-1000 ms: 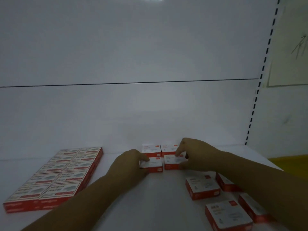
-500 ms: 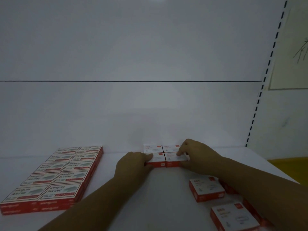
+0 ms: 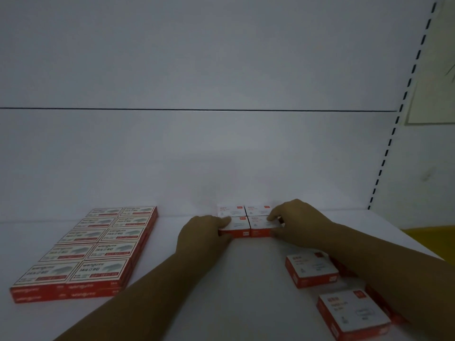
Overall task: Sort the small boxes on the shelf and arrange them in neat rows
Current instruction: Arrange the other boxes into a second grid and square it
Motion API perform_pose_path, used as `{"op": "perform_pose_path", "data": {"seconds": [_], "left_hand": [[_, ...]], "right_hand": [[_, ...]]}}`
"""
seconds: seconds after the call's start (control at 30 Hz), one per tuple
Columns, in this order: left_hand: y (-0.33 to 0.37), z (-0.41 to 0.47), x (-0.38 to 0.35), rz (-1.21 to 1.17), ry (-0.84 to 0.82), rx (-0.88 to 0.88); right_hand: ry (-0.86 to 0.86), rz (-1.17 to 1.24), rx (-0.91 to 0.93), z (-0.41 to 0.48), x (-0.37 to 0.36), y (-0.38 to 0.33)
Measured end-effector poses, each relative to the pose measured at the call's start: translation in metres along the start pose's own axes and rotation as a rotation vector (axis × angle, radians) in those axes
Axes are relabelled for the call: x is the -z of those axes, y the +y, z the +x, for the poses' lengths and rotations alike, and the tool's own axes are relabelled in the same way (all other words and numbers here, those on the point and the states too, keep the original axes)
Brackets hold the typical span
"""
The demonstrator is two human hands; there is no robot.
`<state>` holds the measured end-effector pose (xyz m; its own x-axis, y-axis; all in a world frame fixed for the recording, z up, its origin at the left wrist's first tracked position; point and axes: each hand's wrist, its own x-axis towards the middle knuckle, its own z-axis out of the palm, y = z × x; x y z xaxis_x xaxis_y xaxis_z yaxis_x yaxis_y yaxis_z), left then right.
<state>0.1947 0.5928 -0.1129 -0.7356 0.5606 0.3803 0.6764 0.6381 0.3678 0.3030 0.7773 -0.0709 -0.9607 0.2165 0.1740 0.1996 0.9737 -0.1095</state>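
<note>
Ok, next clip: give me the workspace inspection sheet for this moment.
Surface: white shelf, dimly lit.
Job's things: left block, two columns by five rows; centre block, two by two; loose boxes at right, askew, some under the right forearm.
Clutter: nothing seen.
Hands: left hand pinches the front-left box; right hand pinches the front-right box.
Cables: nothing seen.
Surroundings: white back panel, slotted upright, paper sheet, yellow surface at right.

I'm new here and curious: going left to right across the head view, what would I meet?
A block of staple boxes, left hand, four-box square, right hand, nearest loose box, yellow surface.
</note>
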Motion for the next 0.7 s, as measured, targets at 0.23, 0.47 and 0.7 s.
{"op": "perform_pose_path", "data": {"seconds": [0.23, 0.47, 0.7], "left_hand": [[0.016, -0.007, 0.036, -0.094, 0.024, -0.117], [0.088, -0.039, 0.018, -0.152, -0.367, -0.481], [0.099, -0.04, 0.009, -0.086, -0.332, -0.43]], "right_hand": [[-0.059, 0.121, -0.006, -0.03, 0.047, 0.031], [-0.437, 0.172, -0.229, -0.095, 0.073, 0.087], [-0.281, 0.185, -0.131, -0.099, 0.057, 0.079]]}}
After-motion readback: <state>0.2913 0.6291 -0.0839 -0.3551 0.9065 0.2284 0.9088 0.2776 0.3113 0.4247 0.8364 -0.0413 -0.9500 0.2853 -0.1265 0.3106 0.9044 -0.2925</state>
